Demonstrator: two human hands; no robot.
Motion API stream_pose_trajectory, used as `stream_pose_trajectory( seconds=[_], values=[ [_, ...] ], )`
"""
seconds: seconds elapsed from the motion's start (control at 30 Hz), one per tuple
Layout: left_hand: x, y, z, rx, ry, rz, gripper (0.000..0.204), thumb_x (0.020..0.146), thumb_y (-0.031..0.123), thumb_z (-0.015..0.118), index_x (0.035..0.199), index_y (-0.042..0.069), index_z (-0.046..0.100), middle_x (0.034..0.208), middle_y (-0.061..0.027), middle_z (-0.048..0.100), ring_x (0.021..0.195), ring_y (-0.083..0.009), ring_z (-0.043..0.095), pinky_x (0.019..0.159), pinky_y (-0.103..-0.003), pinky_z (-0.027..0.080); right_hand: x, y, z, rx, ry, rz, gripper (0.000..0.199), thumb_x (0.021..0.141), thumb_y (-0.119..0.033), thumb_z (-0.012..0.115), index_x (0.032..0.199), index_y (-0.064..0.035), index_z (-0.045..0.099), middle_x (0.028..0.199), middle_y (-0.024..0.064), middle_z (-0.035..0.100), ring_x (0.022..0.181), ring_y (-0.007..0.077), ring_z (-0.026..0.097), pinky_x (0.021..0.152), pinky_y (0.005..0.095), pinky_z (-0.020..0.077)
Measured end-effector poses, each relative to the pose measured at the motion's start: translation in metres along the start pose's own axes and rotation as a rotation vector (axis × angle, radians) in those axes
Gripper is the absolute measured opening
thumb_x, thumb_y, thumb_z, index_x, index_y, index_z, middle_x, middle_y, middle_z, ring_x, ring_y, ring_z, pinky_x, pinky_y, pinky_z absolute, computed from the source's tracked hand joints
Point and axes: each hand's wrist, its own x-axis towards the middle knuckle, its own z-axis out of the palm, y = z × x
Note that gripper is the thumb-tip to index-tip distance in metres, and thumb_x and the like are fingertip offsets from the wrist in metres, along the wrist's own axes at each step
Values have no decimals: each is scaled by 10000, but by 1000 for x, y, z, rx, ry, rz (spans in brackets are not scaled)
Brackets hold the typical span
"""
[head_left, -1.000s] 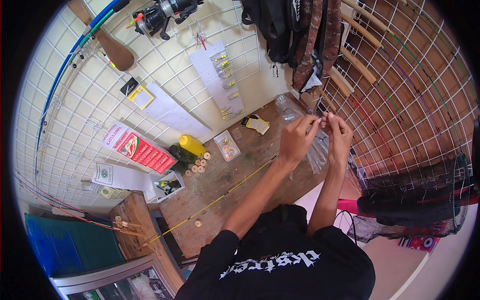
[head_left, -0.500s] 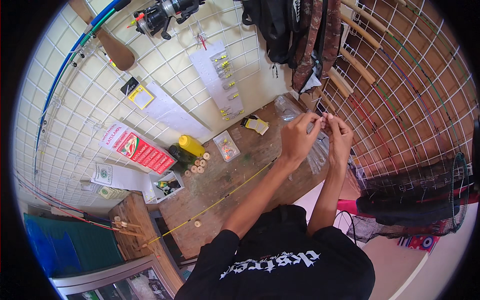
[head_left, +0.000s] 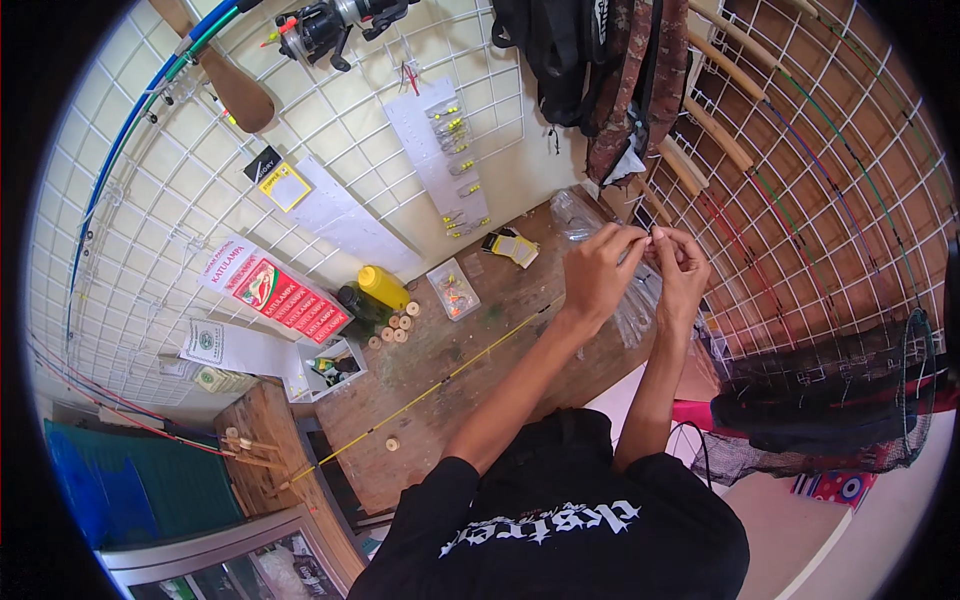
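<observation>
My left hand [head_left: 600, 272] and my right hand [head_left: 681, 268] are raised over the far right of the wooden table [head_left: 540, 375], fingertips pinched close together. Whatever is between the fingertips is too small to make out. Below and between the hands lie clear plastic bags [head_left: 630, 318], partly covered by them. A thin yellow fishing rod [head_left: 440, 384] with dark bands stretches diagonally across the table, left of my left forearm.
Along the wall side stand a yellow bottle [head_left: 380, 286], dark bottles [head_left: 360, 307], several wooden discs [head_left: 402, 323], a clear box of small colourful pieces [head_left: 454, 290] and a yellow-black packet [head_left: 512, 247]. Fishing rods [head_left: 715, 135] hang on the right grid above a dark net [head_left: 820, 390].
Both hands stay pinched together in nearly the same place, with the fingertips shifted slightly. The surroundings move a little in the picture as my view tilts.
</observation>
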Motion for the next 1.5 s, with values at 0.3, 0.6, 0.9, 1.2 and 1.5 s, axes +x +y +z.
stream_pose_trajectory(
  seconds=[0.3,0.6,0.9,1.2,1.5],
  values=[
    [-6,-11,-7,-75,-62,-85,126,801,135,733,915,84,710,830,-48,692,636,-188,649,531,-298,489,-4,-1,12,-91,92,-188,130,970,-120,577,993,8,586,909,104,679,863,146,651,807,281,521],
    [-38,-53,-32,-225,-432,-380,219,773,141,738,973,60,694,849,-118,712,704,-255,680,631,-365,511,-19,27,9,29,86,-226,101,1002,-109,505,1024,-12,523,874,69,613,849,145,607,809,320,519],
    [-89,-78,-37,-228,-510,-436,230,825,117,686,1044,45,689,851,-131,708,749,-241,668,697,-364,509,-31,103,-28,-150,-6,145,184,975,-221,582,1012,-41,586,1082,107,651,769,101,571,723,247,482],
    [-158,-113,-44,-175,-448,-459,368,801,87,668,1163,54,606,975,-176,667,962,-355,636,825,-418,490,-44,150,-28,-128,-197,234,168,967,-207,597,989,-41,582,968,93,671,697,94,573,670,236,485],
    [-239,-124,-123,348,-233,-394,484,787,190,718,1242,112,571,1212,-124,551,1142,-336,489,981,-462,383,-37,203,-30,-387,-254,187,168,959,-195,592,967,-27,589,896,77,661,697,134,605,640,265,487]
  ],
)
